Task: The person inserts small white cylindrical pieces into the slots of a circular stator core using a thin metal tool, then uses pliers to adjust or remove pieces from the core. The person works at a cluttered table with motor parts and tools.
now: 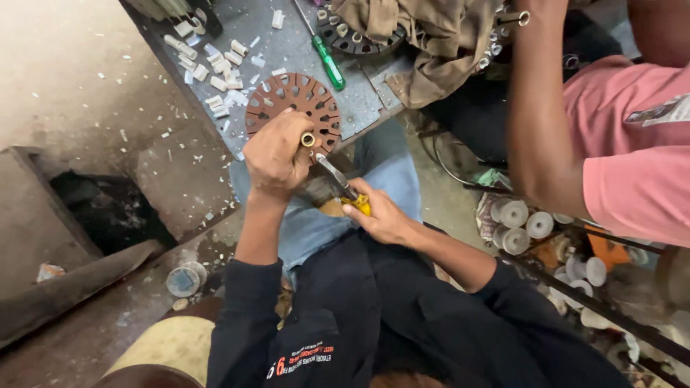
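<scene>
Centrally, left hand (275,154) grips small tube (307,139); right hand (382,215) holds screwdriver (343,187) beside.

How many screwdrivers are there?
2. A green-handled screwdriver lies on the grey table. A yellow-handled screwdriver is in the right hand, beside the left hand. Others may hide under the brown cloth.

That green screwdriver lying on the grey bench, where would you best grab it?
By the green handle of the green screwdriver, from above. The handle is the thick end and lies flat on the bench, pointing towards the person, with bare surface either side. The thin metal shaft runs away towards the far edge, so it offers less grip.
</scene>
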